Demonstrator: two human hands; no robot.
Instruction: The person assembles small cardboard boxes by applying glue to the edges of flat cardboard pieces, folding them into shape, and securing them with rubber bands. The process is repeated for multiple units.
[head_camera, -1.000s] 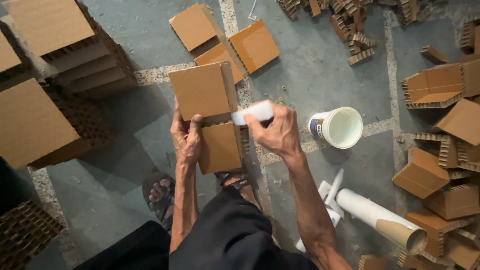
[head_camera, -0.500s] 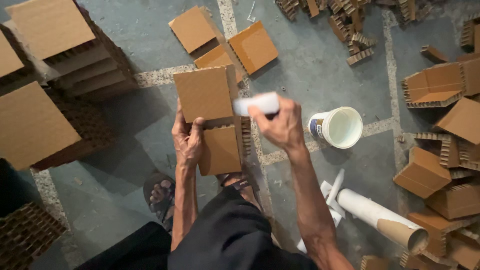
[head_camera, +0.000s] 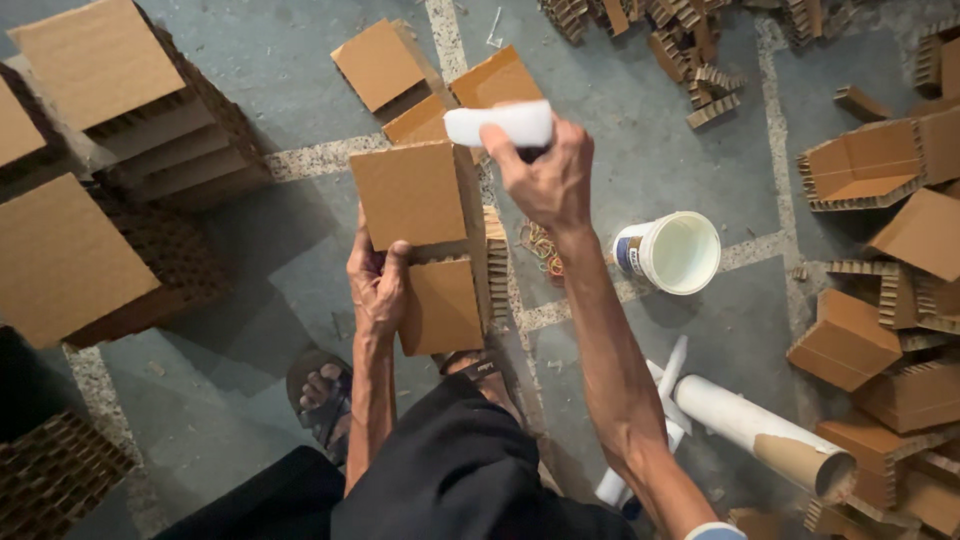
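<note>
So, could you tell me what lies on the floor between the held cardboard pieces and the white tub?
In the head view, a small heap of rubber bands lies between the cardboard pieces and the white tub.

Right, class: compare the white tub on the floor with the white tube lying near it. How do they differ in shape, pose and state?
The tub is short and wide; the tube is long and narrow. The tub stands upright with its open top facing up, while the tube lies on its side, its open end showing a brown inside. The tub carries a coloured label; the tube's outside is plain. Both are white, round, and rest on the floor untouched by either hand.
</note>
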